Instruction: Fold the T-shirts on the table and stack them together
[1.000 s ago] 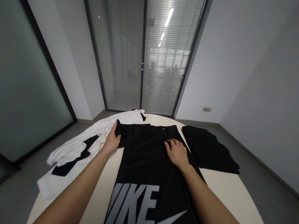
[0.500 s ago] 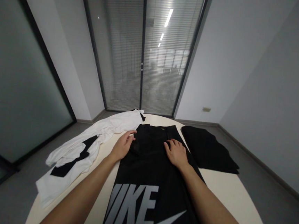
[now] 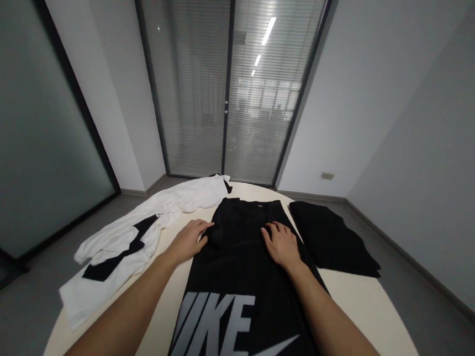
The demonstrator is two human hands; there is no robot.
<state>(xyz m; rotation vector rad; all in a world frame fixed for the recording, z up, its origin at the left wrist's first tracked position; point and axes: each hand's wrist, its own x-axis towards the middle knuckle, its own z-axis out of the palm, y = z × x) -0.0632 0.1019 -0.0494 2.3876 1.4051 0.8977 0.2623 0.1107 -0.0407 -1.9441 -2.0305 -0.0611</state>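
Person's left hand (image 3: 189, 241) meets the left edge of black garment (image 3: 244, 270), pinch unclear; right hand (image 3: 282, 244) rests atop, unclenched.

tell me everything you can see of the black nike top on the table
The black Nike top, smooth-looking fabric, lies nearly flat on the pale table, between white clothing and black cloth. Grey lettering and a swoosh cross its near part, the N only partly showing. A small label shows at its far edge; the near end runs out of view. The right hand rests on it; the left hand is at its left edge, seemingly touching it.
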